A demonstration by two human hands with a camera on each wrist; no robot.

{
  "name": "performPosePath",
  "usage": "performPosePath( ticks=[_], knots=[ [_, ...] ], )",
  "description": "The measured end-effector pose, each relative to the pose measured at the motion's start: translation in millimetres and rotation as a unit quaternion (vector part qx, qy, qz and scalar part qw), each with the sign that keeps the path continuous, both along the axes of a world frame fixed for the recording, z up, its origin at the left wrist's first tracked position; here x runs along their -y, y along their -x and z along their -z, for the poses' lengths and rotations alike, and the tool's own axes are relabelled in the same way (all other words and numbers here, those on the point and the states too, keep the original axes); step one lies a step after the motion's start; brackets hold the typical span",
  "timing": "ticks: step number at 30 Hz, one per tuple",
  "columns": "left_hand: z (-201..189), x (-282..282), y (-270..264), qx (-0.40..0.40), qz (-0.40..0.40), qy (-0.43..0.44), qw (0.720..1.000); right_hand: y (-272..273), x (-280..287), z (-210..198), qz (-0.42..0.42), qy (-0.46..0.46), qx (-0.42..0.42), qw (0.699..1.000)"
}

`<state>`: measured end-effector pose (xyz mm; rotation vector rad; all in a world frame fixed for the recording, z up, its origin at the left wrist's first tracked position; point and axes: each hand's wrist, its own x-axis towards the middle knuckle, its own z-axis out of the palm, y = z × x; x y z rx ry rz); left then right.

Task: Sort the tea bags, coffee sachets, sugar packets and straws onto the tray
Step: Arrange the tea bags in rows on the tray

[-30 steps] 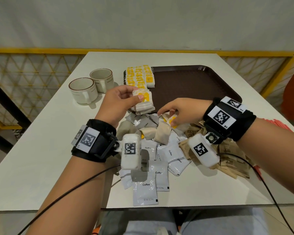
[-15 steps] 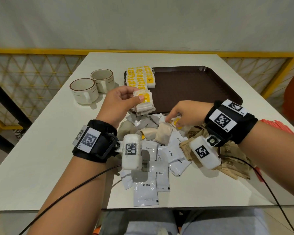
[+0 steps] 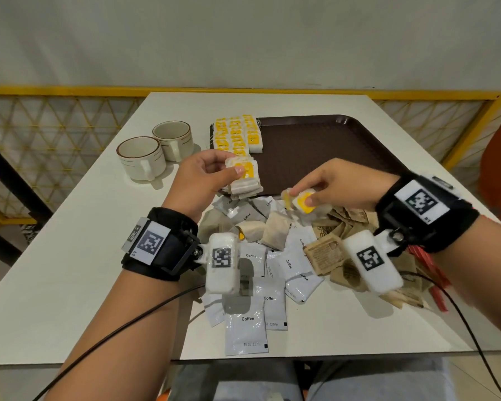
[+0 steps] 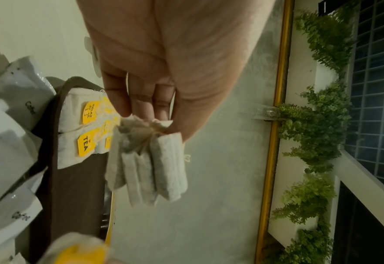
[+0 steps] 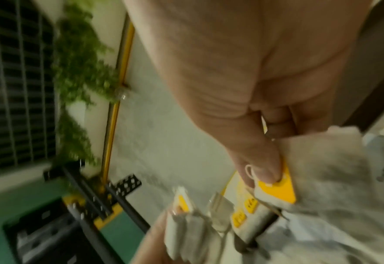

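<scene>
A bunch of tea bags (image 3: 245, 180) hung over the near edge of the tray (image 3: 315, 146), pinched in the left hand (image 3: 203, 175). The right hand (image 3: 339, 183) pinched one tea bag (image 3: 302, 202) above the pile of coffee packets (image 3: 268, 285) on the counter (image 3: 70, 256).

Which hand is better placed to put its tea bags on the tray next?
Probably the left hand. It already grips a stack of tea bags at the tray edge, near the laid rows. The right hand pinches one tea bag above the pile.
</scene>
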<state>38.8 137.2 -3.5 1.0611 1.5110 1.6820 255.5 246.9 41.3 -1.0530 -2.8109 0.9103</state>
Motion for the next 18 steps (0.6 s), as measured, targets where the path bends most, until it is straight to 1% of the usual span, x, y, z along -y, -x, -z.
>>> performPosePath(
  ticks=[2, 5, 7, 8, 10, 11, 13, 16, 18],
  knots=[
    [-1.6, -1.0, 1.5, 0.002, 0.001, -0.003, 1.000, -9.6, -4.0, -6.0, 0.029, 0.099, -0.100, 0.990],
    [-7.8, -6.4, 5.3, 0.011, -0.001, 0.000, 1.000, -15.9, -13.3, -7.0, 0.066, 0.207, -0.228, 0.949],
    [-16.6, -14.4, 7.7, -0.004, 0.012, 0.013, 1.000, -14.6, -21.2, -7.7, 0.067, 0.258, -0.288, 0.920],
    [-22.3, -20.6, 8.6, -0.024, 0.024, 0.024, 0.999, -12.4, -26.4, -7.3, 0.064, 0.276, -0.310, 0.908],
    [-35.4, -36.6, 9.6, -0.077, 0.051, 0.054, 0.994, -5.6, -37.0, -6.8, 0.063, 0.289, -0.330, 0.897],
    [-41.8, -47.1, 10.1, -0.104, 0.065, 0.070, 0.990, -0.6, -42.5, -6.0, 0.065, 0.283, -0.333, 0.897],
    [-50.4, -72.7, 13.7, -0.160, 0.091, 0.105, 0.977, 12.1, -53.7, -3.3, 0.073, 0.251, -0.328, 0.908],
    [-54.7, -113.8, 20.4, -0.255, 0.115, 0.157, 0.947, 32.6, -70.1, 1.4, 0.088, 0.183, -0.300, 0.932],
    [-54.3, -134.9, 23.9, -0.302, 0.127, 0.190, 0.926, 43.5, -78.7, 3.3, 0.097, 0.154, -0.284, 0.941]
  ],
)
